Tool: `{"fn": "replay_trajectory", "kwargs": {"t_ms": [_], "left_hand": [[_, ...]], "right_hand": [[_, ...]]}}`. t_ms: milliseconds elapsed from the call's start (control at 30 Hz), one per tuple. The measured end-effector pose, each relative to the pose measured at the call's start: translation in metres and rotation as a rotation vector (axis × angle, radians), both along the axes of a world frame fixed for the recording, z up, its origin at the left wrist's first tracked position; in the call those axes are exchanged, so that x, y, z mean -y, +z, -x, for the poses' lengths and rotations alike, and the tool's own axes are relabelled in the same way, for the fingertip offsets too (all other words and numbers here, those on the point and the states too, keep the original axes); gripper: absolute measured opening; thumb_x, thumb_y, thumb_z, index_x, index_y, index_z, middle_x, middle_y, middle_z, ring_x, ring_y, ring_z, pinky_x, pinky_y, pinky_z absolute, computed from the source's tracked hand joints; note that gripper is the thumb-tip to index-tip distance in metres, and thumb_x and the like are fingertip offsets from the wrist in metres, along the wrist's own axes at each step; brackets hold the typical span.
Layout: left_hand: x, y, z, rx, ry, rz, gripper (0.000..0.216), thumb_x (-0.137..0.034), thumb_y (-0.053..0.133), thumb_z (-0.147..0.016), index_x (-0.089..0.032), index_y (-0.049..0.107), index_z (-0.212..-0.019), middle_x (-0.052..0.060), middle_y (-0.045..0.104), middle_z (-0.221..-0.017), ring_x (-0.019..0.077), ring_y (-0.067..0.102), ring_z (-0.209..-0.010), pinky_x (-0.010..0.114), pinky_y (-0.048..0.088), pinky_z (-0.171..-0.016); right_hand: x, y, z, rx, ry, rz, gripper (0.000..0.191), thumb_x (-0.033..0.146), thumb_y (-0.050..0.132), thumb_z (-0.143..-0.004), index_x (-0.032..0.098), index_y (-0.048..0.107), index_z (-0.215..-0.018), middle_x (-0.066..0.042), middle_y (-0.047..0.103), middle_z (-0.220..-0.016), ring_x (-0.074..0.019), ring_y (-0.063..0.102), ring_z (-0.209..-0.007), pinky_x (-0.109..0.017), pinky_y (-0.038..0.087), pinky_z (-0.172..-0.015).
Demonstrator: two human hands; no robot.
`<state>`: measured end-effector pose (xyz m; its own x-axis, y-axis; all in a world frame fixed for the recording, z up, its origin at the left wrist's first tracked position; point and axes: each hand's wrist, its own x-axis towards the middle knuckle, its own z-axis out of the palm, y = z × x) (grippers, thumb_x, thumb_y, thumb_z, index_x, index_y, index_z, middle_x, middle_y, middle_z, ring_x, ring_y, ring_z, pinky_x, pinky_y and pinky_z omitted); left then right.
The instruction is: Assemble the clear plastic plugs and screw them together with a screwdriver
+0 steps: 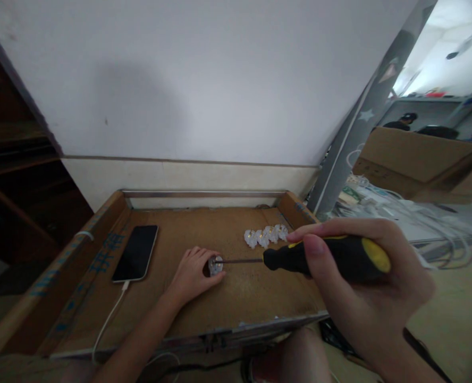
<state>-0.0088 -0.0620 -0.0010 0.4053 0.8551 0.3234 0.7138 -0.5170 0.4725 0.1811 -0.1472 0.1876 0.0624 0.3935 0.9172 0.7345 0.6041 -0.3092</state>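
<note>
My left hand (193, 274) rests on a brown board (244, 290) with its fingers curled around a small round clear part (216, 264), holding it in place. My right hand (363, 287) grips a screwdriver (331, 257) by its black and yellow handle. The thin metal shaft runs left, and its tip touches the small part. Several similar clear parts (265, 235) lie in a row on the board, just beyond the shaft.
A black phone (136, 252) lies face up on the left of the board, with a white cable (108, 319) running toward me. Raised wooden edges (100, 223) frame the board. A wall stands behind. White cables (427, 223) and a cardboard box (415, 159) sit at right.
</note>
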Motion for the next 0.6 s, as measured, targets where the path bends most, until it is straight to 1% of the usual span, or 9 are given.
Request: {"fn": "replay_trajectory", "kwargs": {"t_ms": [133,267,333,400,467,533,600], "left_hand": [[0.000,0.001,0.000,-0.012,0.001,0.001,0.034,-0.040,0.065,-0.074,-0.022,0.061,-0.102,0.003,0.067,-0.098,0.0237,0.056,-0.094,0.038,0.039,-0.085],[0.000,0.000,0.000,-0.013,-0.002,-0.004,0.034,-0.040,0.065,-0.074,-0.021,0.062,-0.102,0.003,0.066,-0.096,0.0237,0.056,-0.093,0.038,0.040,-0.084],[0.000,0.001,-0.001,-0.019,0.002,-0.010,0.034,-0.041,0.065,-0.074,-0.021,0.062,-0.101,0.004,0.066,-0.095,0.0240,0.055,-0.092,0.038,0.040,-0.084],[0.001,0.002,-0.001,-0.019,0.002,-0.010,0.034,-0.041,0.064,-0.075,-0.021,0.061,-0.102,0.004,0.066,-0.095,0.0244,0.055,-0.092,0.039,0.040,-0.084],[0.001,0.003,0.000,-0.005,-0.005,0.000,0.035,-0.041,0.064,-0.075,-0.021,0.061,-0.103,0.004,0.065,-0.096,0.0246,0.055,-0.092,0.040,0.040,-0.085],[0.001,0.002,0.000,0.034,-0.018,0.011,0.037,-0.040,0.064,-0.075,-0.021,0.060,-0.107,0.004,0.065,-0.100,0.0247,0.055,-0.095,0.040,0.041,-0.087],[0.001,0.000,0.001,0.090,-0.034,0.022,0.041,-0.038,0.065,-0.075,-0.023,0.058,-0.113,0.004,0.064,-0.105,0.0243,0.055,-0.099,0.039,0.041,-0.088]], "right_hand": [[-0.004,0.005,0.006,0.022,0.034,0.033,0.010,0.022,0.065,-0.076,0.022,0.055,-0.075,0.005,0.059,-0.062,-0.0067,0.053,-0.050,-0.018,0.043,-0.047],[-0.009,0.012,0.014,0.058,0.061,0.117,0.013,0.022,0.066,-0.076,0.021,0.052,-0.074,0.006,0.056,-0.059,-0.0060,0.051,-0.048,-0.017,0.041,-0.044],[-0.014,0.017,0.017,0.071,0.089,0.159,0.016,0.029,0.066,-0.076,0.021,0.052,-0.074,0.005,0.056,-0.060,-0.0069,0.051,-0.049,-0.018,0.040,-0.044],[-0.021,0.023,0.020,0.081,0.143,0.226,0.020,0.036,0.063,-0.078,0.020,0.053,-0.076,0.003,0.056,-0.064,-0.0085,0.052,-0.054,-0.020,0.041,-0.048],[-0.030,0.028,0.022,0.068,0.268,0.324,0.019,0.038,0.056,-0.084,0.019,0.054,-0.083,0.001,0.058,-0.072,-0.0101,0.054,-0.063,-0.021,0.044,-0.056],[-0.041,0.032,0.022,0.028,0.472,0.442,0.016,0.035,0.050,-0.088,0.020,0.054,-0.090,-0.001,0.059,-0.080,-0.0110,0.056,-0.072,-0.023,0.046,-0.063],[-0.053,0.033,0.023,-0.040,0.657,0.522,0.016,0.035,0.053,-0.087,0.021,0.055,-0.092,0.000,0.059,-0.078,-0.0106,0.056,-0.070,-0.023,0.046,-0.062]]}}
